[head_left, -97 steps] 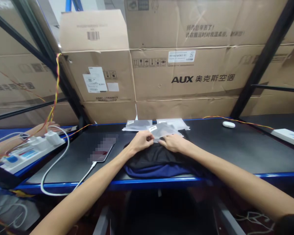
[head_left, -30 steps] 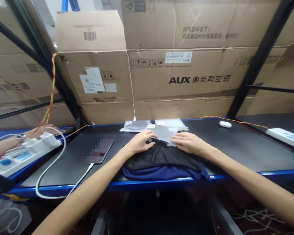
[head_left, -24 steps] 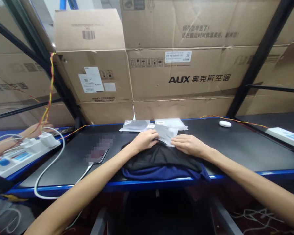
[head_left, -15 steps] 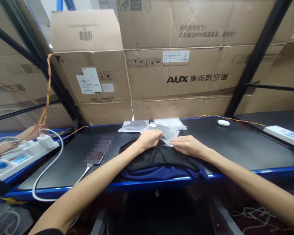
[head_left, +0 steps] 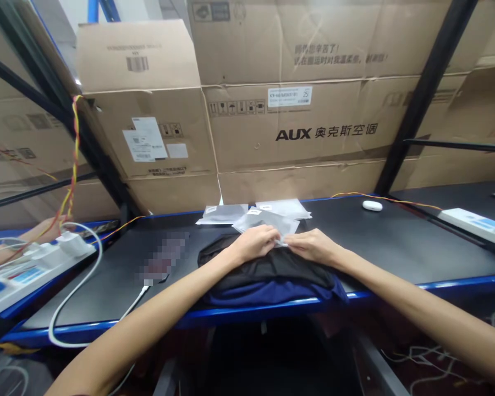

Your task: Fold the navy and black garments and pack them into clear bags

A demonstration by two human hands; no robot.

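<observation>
A frosted plastic bag [head_left: 268, 220] with a small white label lies at the back of the dark folded cloth. My left hand [head_left: 259, 242] is closed on the bag's near edge, fingers curled. My right hand [head_left: 313, 245] pinches that same edge just to the right, the fingertips of both hands close together. Under my hands, the black cloth [head_left: 235, 270] rests on a blue cloth [head_left: 268, 292] at the table's front edge. Behind stand two more flat bags, a grey one [head_left: 225, 213] on the left and a whitish one [head_left: 286, 208] on the right.
A blurred-out phone-like object [head_left: 165, 258] with a white cable lies left on the black table [head_left: 396, 247]. Power strips [head_left: 45, 264] sit at both sides, and a white earbud-like case [head_left: 372, 205] is at the right. Another person's hand [head_left: 43, 228] shows far left. Cardboard [head_left: 247, 184] walls the back.
My left hand has moved slightly right and down along the bag's edge, closer to my right hand. The near edge now looks more folded. The whole view has shifted a little.
</observation>
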